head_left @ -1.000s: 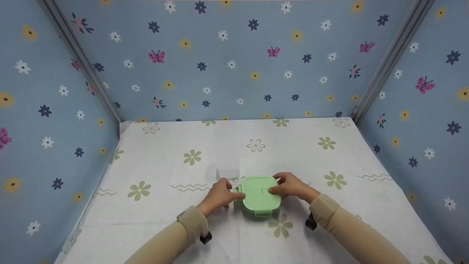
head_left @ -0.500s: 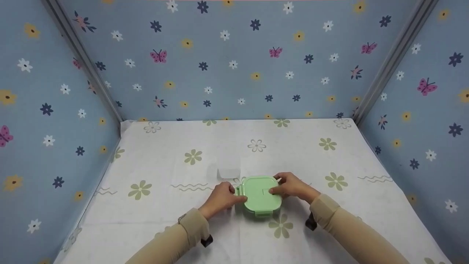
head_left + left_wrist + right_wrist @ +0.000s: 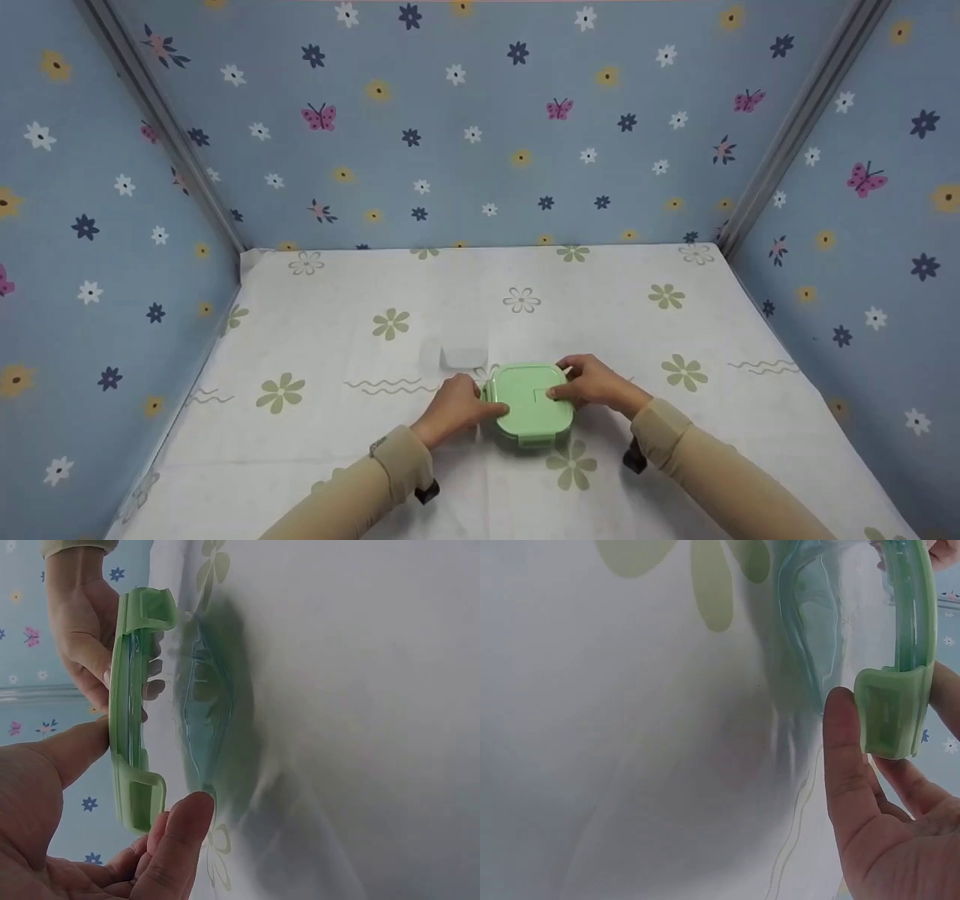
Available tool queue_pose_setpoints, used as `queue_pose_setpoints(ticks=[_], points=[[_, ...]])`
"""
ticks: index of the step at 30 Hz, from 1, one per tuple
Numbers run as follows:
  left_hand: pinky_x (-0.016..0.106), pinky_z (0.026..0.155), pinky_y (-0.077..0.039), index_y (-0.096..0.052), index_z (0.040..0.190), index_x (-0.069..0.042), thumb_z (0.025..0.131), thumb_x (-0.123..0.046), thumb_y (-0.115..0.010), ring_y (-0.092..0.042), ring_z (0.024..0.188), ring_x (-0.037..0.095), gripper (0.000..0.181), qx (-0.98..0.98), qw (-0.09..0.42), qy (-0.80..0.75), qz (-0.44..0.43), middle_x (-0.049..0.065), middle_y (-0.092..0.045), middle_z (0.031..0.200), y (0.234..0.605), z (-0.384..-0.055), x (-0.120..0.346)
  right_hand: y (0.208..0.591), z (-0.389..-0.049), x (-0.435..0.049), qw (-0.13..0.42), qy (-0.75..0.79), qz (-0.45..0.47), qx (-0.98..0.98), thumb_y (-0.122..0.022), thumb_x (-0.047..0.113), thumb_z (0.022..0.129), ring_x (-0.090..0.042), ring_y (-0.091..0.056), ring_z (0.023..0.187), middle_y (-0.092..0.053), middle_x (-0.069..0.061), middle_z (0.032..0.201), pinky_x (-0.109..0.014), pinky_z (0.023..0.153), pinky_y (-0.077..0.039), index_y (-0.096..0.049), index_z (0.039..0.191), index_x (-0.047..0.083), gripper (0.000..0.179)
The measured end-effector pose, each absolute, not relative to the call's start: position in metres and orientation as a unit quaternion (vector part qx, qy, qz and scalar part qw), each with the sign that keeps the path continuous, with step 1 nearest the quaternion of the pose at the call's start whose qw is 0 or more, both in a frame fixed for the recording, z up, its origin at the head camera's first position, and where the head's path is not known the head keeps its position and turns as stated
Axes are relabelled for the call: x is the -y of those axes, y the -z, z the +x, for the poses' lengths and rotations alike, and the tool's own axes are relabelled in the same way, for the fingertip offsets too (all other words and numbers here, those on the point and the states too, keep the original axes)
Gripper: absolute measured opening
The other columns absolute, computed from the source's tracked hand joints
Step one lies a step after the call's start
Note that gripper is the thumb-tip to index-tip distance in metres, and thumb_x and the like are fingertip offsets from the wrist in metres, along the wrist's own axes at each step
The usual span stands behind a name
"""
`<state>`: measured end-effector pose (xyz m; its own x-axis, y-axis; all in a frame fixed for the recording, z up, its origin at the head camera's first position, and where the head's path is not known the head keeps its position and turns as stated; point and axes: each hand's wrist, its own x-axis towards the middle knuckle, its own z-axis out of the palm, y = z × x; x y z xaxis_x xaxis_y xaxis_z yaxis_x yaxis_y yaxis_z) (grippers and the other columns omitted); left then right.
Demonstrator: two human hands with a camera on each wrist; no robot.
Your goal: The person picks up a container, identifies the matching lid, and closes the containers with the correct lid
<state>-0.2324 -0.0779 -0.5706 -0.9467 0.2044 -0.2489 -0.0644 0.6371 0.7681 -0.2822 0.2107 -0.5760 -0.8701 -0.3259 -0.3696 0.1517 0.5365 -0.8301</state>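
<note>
A square food container with a pale green lid (image 3: 528, 399) stands on the tablecloth, its clear bluish body (image 3: 206, 705) visible beneath. My left hand (image 3: 457, 409) is at its left side, thumb on the lid's edge and fingers by the left latch (image 3: 142, 799). On the opposite side my right hand (image 3: 598, 381) grips it, with the thumb on top of the lid and fingers at the right latch (image 3: 889, 712). A front latch (image 3: 536, 440) hangs down along the near side. Whether the left latch is fully fastened cannot be told.
Just behind the container sits a clear, see-through box-like piece (image 3: 463, 356), faint against the white flowered tablecloth (image 3: 337, 300). Blue patterned panels (image 3: 480, 112) enclose the back and both sides, with grey posts (image 3: 161, 127) in the corners.
The left latch stuck out sideways earlier and now shows less, turned down beside the body. My left thumb has slid slightly farther onto the lid. The right hand holds its place.
</note>
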Motion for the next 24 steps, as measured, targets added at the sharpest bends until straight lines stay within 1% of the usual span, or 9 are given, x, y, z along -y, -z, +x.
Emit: queue_pose_setpoints(ticks=[3, 10, 14, 18, 22, 24], points=[[0.029, 0.051, -0.026, -0.045, 0.064, -0.02, 0.087, -0.037, -0.092, -0.032, 0.056, 0.011, 0.056, -0.891, 0.162, -0.422, 0.033, -0.01, -0.036, 0.06, 0.5702, -0.2333, 0.0781, 0.5766, -0.2827, -0.2106, 0.249, 0.477, -0.055, -0.841, -0.089, 0.015, 0.094, -0.013, -0.063, 0.079, -0.064, -0.002, 0.095, -0.026, 0.065, -0.06, -0.071, 0.136, -0.002, 0.048], [0.026, 0.052, -0.036, -0.054, 0.065, -0.018, 0.089, -0.032, -0.094, -0.046, 0.055, 0.011, 0.048, -0.883, 0.179, -0.433, 0.017, -0.007, -0.052, 0.058, 0.5675, -0.2364, 0.0775, 0.5739, -0.2831, -0.2116, 0.249, 0.478, -0.056, -0.841, -0.09, 0.015, 0.093, -0.014, -0.063, 0.078, -0.062, -0.003, 0.095, -0.028, 0.066, -0.062, -0.071, 0.133, -0.002, 0.048], [0.025, 0.052, -0.037, -0.054, 0.061, -0.018, 0.09, -0.029, -0.094, -0.048, 0.053, 0.011, 0.05, -0.881, 0.182, -0.437, 0.019, -0.007, -0.054, 0.055, 0.5663, -0.2374, 0.0779, 0.5735, -0.2849, -0.2113, 0.248, 0.471, -0.053, -0.845, -0.091, 0.017, 0.093, -0.015, -0.063, 0.081, -0.062, -0.004, 0.099, -0.027, 0.067, -0.062, -0.072, 0.133, 0.0, 0.048], [0.024, 0.053, -0.038, -0.054, 0.062, -0.017, 0.091, -0.027, -0.093, -0.05, 0.054, 0.011, 0.05, -0.877, 0.182, -0.445, 0.024, -0.006, -0.055, 0.056, 0.5661, -0.2373, 0.0788, 0.5738, -0.2868, -0.2115, 0.241, 0.457, -0.052, -0.855, -0.092, 0.019, 0.092, -0.016, -0.06, 0.085, -0.06, -0.004, 0.1, -0.025, 0.066, -0.057, -0.073, 0.133, 0.001, 0.049], [0.024, 0.054, -0.04, -0.055, 0.064, -0.018, 0.091, -0.026, -0.093, -0.052, 0.057, 0.012, 0.047, -0.872, 0.187, -0.452, 0.021, -0.006, -0.057, 0.059, 0.5669, -0.2379, 0.0789, 0.5752, -0.2874, -0.2122, 0.236, 0.456, -0.056, -0.857, -0.093, 0.018, 0.091, -0.016, -0.059, 0.083, -0.059, -0.003, 0.097, -0.025, 0.064, -0.055, -0.074, 0.131, 0.0, 0.048], [0.024, 0.054, -0.04, -0.054, 0.063, -0.018, 0.091, -0.026, -0.093, -0.052, 0.057, 0.012, 0.048, -0.872, 0.189, -0.451, 0.017, -0.006, -0.057, 0.059, 0.5673, -0.2383, 0.0783, 0.5755, -0.287, -0.2128, 0.237, 0.46, -0.063, -0.854, -0.092, 0.016, 0.092, -0.015, -0.059, 0.081, -0.059, -0.002, 0.096, -0.025, 0.063, -0.056, -0.074, 0.131, -0.001, 0.046]])
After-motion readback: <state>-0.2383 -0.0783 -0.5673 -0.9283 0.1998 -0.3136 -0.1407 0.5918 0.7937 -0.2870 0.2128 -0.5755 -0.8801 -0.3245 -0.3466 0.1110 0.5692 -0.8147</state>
